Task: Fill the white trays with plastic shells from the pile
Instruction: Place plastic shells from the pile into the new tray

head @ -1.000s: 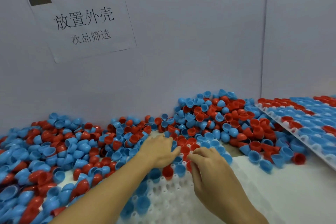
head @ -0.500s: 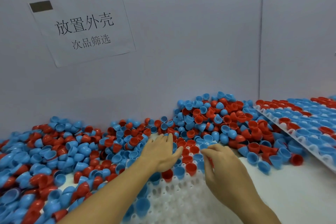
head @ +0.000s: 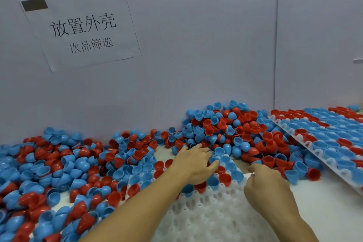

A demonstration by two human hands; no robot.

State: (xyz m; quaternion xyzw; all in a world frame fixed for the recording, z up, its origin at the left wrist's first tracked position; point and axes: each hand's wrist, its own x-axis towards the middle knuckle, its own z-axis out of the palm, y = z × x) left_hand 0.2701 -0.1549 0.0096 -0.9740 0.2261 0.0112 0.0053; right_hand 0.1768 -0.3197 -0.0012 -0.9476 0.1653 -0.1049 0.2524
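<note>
Compared with half a second back, the left hand is sitting a bit further over the shells at the far end of the near white plastic tray, and the right hand is pulling back from that row and curling up, where before its fingers were pinching at a red shell.

Right now the left hand is lying palm-down with fingers spread and relaxed, fingertips touching the blue shells seated in the near tray, not gripping anything that I can see. The right hand is hovering just beside it over the tray's right edge, fingers curled loosely inward; can't tell if there's a shell tucked inside.

The pile of red and blue plastic half-shells is heaping against the grey wall right beyond both hands, and it's spreading all along the left side of the white surface too. Only the far rows of the near tray are holding shells; the sockets closer to the camera are showing bare white.

Off to the right a second white tray filled with shells is leaning tilted, its near edge touching the pile. A paper sign with printed Chinese characters is hanging on the wall up left. The left forearm is crossing over the tray's left corner and hiding some of it.
</note>
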